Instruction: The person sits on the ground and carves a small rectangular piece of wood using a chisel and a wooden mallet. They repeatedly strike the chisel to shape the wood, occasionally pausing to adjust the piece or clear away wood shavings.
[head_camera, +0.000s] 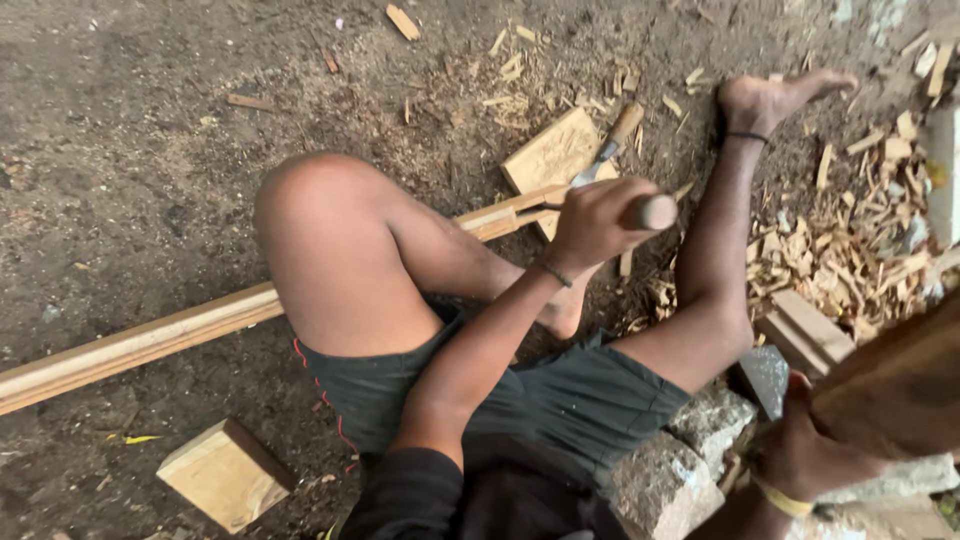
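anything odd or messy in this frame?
Wood chips lie scattered over the dirt ground, thickest on the right. A second chisel lies loose on a wood block near the bare foot. Left hand grips a tool handle; right hand holds a wooden mallet.

Spare chisel (610, 146) lies on flat board (545, 158), just beyond left hand (595, 222). Wood-chip pile (850, 250) to its right, stone blocks (690, 450) below-right, square wood block (225, 472) well off lower-left.
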